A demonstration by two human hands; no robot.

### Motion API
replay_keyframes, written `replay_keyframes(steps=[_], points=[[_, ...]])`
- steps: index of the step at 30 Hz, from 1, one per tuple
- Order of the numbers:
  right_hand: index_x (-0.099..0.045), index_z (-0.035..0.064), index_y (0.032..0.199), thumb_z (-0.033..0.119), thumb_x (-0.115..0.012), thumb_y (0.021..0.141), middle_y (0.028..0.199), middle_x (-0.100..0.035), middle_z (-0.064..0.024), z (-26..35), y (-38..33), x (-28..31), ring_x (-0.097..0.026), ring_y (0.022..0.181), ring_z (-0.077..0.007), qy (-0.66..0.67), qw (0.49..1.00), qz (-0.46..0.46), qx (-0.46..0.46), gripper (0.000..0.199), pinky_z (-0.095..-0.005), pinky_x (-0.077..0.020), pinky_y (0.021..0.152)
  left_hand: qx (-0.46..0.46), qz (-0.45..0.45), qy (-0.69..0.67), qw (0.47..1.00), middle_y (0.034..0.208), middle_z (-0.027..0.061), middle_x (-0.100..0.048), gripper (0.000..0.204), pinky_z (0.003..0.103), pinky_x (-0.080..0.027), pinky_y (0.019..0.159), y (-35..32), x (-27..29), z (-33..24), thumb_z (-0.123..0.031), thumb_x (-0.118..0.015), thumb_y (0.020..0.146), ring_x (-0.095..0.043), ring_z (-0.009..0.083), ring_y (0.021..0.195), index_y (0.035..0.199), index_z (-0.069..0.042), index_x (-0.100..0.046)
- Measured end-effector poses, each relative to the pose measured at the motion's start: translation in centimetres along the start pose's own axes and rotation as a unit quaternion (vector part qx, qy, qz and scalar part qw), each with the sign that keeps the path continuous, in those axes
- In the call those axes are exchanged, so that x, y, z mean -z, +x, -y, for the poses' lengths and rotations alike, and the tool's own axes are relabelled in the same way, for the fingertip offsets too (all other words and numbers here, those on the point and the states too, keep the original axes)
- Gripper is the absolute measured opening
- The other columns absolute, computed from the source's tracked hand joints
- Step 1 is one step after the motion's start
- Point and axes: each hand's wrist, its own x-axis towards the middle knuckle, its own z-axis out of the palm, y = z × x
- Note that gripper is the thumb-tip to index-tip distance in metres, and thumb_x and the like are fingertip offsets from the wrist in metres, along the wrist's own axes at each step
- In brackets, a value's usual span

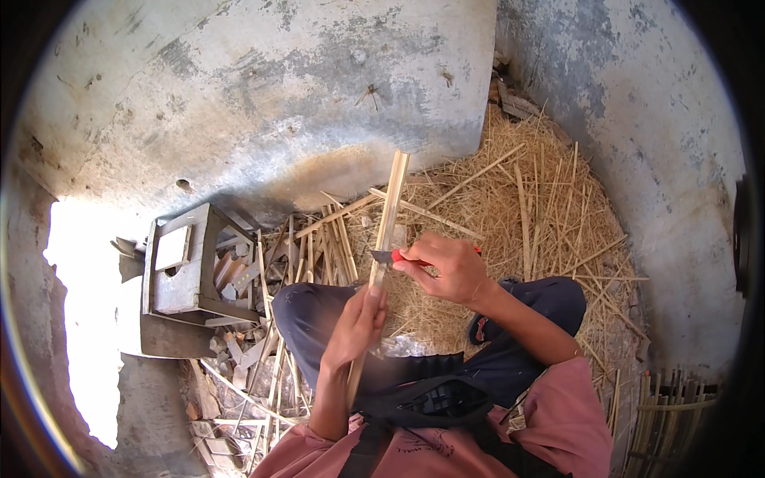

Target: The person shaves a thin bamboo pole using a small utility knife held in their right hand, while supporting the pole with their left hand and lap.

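A long, pale strip of split bamboo (390,203) stands out away from me, its lower end running down along my left forearm. My left hand (358,323) is closed around its lower part, thumb along the strip. In my right hand (449,267) is a knife (384,256) with a red handle and a short dark blade. The blade lies across the strip, touching it just above my left hand. My right fingers are wrapped around the handle and hide most of it.
Shavings and loose strips (542,191) cover the floor ahead and to the right. A wooden box frame (177,271) stands at left beside broken rubble (231,350). Worn plaster walls (303,88) close in around me. A bundle of upright sticks (669,422) is at lower right.
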Motion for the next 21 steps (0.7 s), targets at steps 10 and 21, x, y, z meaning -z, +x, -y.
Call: replay_keyframes(steps=[10, 21], points=[[-0.076, 0.0098, 0.092, 0.02, -0.088, 0.089, 0.074, -0.062, -0.0036, -0.2, 0.0, 0.1, -0.06, 0.057, -0.0191, -0.013, 1.0, -0.013, 0.0, 0.016, -0.0356, -0.0455, 0.05, -0.008, 0.009, 0.003, 1.0, 0.073, -0.0039, -0.045, 0.045, 0.025, -0.035, 0.056, -0.4, 0.0, 0.6, -0.042, -0.037, 0.12, -0.039, 0.0056, 0.063, 0.091, -0.009, -0.049], [-0.073, 0.0031, 0.093, 0.017, -0.083, 0.093, 0.082, -0.072, -0.0091, -3.3, 1.9, 2.5, -0.07, 0.068, -0.0236, -0.014, 0.997, -0.052, -0.052, 0.017, -0.0351, -0.0529, 0.061, 0.014, 0.027, 0.002, 1.0, 0.074, -0.0059, -0.041, 0.041, 0.025, -0.034, 0.054, -1.7, -1.2, 1.1, -0.037, -0.037, 0.12, -0.036, 0.0051, 0.061, 0.093, -0.009, -0.049]])
